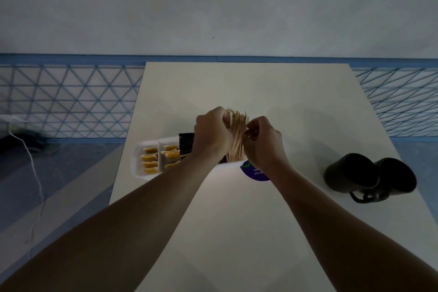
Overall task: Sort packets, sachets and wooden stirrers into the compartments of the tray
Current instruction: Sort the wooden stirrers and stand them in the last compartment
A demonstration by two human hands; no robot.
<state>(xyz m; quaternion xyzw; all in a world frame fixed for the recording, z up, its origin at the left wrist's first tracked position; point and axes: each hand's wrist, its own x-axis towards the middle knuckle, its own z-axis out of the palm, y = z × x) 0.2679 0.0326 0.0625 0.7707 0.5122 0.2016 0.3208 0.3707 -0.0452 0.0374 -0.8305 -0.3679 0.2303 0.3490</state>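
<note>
A white compartment tray (138,156) lies on the table ahead of me. Its left compartments hold yellow-and-white sachets (149,157), and beside them stands a row of black packets (186,141). A bundle of wooden stirrers (237,135) stands upright in the tray's right part. My left hand (212,134) grips the bundle from the left. From the right, my right hand (263,142) pinches stirrers with curled fingers. My hands hide the tray's right end.
Two black mugs (369,176) lie on their sides at the table's right. A purple round label (254,172) shows under my right wrist. The white table (237,220) ends at a blue-patterned wall panel; a white cable (33,166) trails on the floor at left.
</note>
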